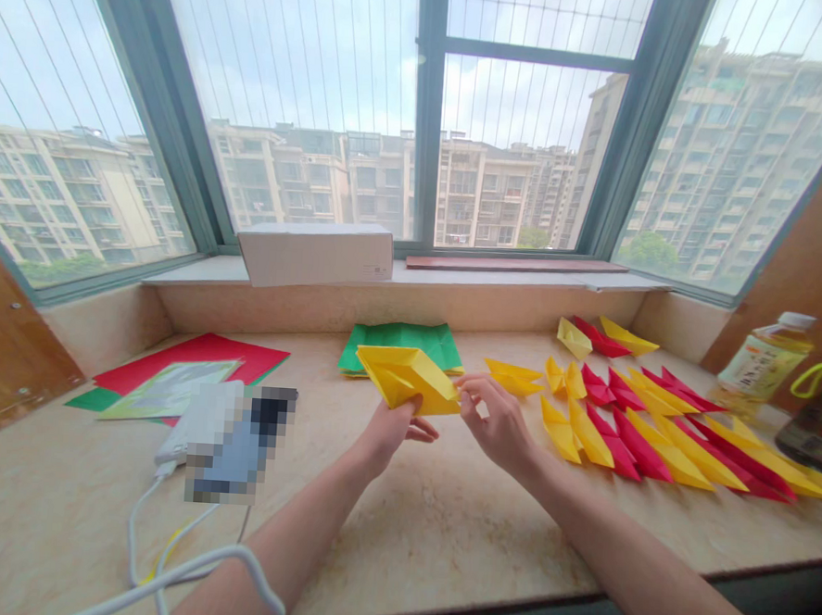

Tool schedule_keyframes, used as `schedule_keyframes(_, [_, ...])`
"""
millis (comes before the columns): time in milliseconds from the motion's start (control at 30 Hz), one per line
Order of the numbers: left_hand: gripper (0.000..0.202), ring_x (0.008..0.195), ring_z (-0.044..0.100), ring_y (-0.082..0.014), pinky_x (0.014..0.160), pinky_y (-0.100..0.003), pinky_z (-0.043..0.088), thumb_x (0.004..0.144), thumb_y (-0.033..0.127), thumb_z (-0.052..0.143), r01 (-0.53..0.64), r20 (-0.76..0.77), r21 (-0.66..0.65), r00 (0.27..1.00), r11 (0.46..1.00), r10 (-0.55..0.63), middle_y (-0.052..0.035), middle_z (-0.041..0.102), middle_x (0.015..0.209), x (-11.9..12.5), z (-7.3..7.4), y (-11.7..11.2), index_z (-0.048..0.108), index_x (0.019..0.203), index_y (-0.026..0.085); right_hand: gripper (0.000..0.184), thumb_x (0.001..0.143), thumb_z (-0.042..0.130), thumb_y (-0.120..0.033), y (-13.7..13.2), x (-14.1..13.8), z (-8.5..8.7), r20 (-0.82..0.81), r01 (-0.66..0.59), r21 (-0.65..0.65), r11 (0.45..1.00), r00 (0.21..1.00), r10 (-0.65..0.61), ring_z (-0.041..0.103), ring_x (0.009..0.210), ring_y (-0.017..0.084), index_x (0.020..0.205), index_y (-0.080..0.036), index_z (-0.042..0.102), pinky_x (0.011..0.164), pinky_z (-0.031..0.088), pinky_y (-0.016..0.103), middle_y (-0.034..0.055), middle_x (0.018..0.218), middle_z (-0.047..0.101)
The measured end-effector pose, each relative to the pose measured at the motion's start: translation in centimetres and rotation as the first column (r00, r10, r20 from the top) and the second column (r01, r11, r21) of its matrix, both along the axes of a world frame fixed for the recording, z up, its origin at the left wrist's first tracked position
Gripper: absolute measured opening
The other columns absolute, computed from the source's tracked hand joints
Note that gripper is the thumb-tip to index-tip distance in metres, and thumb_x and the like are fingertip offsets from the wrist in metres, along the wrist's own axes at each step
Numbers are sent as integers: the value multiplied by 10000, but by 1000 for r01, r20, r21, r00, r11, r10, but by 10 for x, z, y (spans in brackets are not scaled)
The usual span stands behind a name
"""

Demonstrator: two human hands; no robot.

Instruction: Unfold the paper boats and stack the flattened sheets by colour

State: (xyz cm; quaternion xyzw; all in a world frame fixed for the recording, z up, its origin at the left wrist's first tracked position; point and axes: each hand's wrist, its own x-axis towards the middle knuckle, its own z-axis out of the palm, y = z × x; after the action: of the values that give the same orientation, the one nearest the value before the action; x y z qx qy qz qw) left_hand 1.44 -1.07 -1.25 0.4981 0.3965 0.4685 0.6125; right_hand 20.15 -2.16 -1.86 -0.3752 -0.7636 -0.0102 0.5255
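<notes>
A folded yellow paper (413, 374), partly shaped like a boat, is held up in front of me above the countertop. My left hand (398, 425) grips it from below, thumb on the near side. At its right corner, the fingers of my right hand (494, 417) pinch the paper's edge. Just behind it lies a stack of creased green paper (409, 337) with some yellow beneath. To the right of my right hand stand rows of folded paper boats, yellow ones (513, 377) and red ones (612, 440).
Red paper sheets (171, 362), a white power bank (199, 420) with a white cable (134, 523) and a blurred-out object (239, 450) lie left. A white box (317, 253) rests on the windowsill. A drink bottle (762, 361) and a dark object with a green loop (818, 421) stand far right.
</notes>
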Motion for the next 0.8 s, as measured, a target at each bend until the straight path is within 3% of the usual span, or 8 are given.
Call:
schedule_keyframes(133, [311,543,666,-139,534,-281,558,835,322,619,-91,42,-16,995,996,91,-126,707,1046,-4,-1,5,596,1088,142,191,957,469,-361,4,-2,-1,-369,-34,-218,975,928,-50,677,698,168,958,-200,572,562,520,258,54,850,705])
schedule_keyframes(267, [318,651,709,-183,563,-283,565,832,352,637,-154,82,13,985,988,152,-123,719,990,-8,-1,11,609,1065,136,281,915,507,-473,10,-5,4,-686,-254,-322,912,727,-39,646,548,146,935,-193,531,506,470,244,6,695,666])
schedule_keyframes(367, [334,690,712,-187,561,-273,561,806,352,672,-154,136,39,980,987,148,-109,718,997,-10,2,12,619,1061,142,312,847,574,-493,16,-3,5,-810,-391,-376,840,579,-93,644,531,136,908,-188,548,476,435,229,22,763,690])
schedule_keyframes(467, [372,706,699,-187,537,-254,539,768,371,726,-92,182,72,980,993,77,-102,714,984,-10,5,9,627,1042,140,275,797,603,-449,23,4,1,-847,-455,-429,780,502,-173,641,540,129,870,-185,576,468,426,226,47,824,711])
schedule_keyframes(533, [425,744,688,-196,541,-248,528,727,398,775,-38,213,105,977,994,15,-96,709,984,-9,5,5,630,1039,148,243,787,595,-426,28,10,-2,-838,-479,-463,746,512,-191,630,531,134,844,-190,584,471,436,239,51,803,713])
schedule_keyframes(700, [544,774,665,-199,612,-254,507,691,516,796,118,204,182,967,976,-155,-90,709,954,-9,-1,0,661,1079,160,212,805,580,-415,27,12,-4,-769,-544,-560,625,622,-148,596,530,136,789,-203,572,494,449,248,29,693,676])
schedule_keyframes(733, [564,797,669,-208,637,-261,507,690,534,793,128,195,190,967,973,-165,-97,711,974,-9,-2,0,663,1091,159,205,811,578,-411,25,11,-5,-749,-525,-572,631,647,-141,585,530,135,819,-206,576,494,446,246,21,681,667])
schedule_keyframes(800, [620,854,679,-236,702,-289,512,680,572,785,124,185,187,970,975,-159,-117,715,1013,-10,-3,1,661,1119,152,237,836,553,-400,22,8,-6,-696,-435,-573,694,705,-133,561,522,138,976,-209,573,483,439,244,0,659,646])
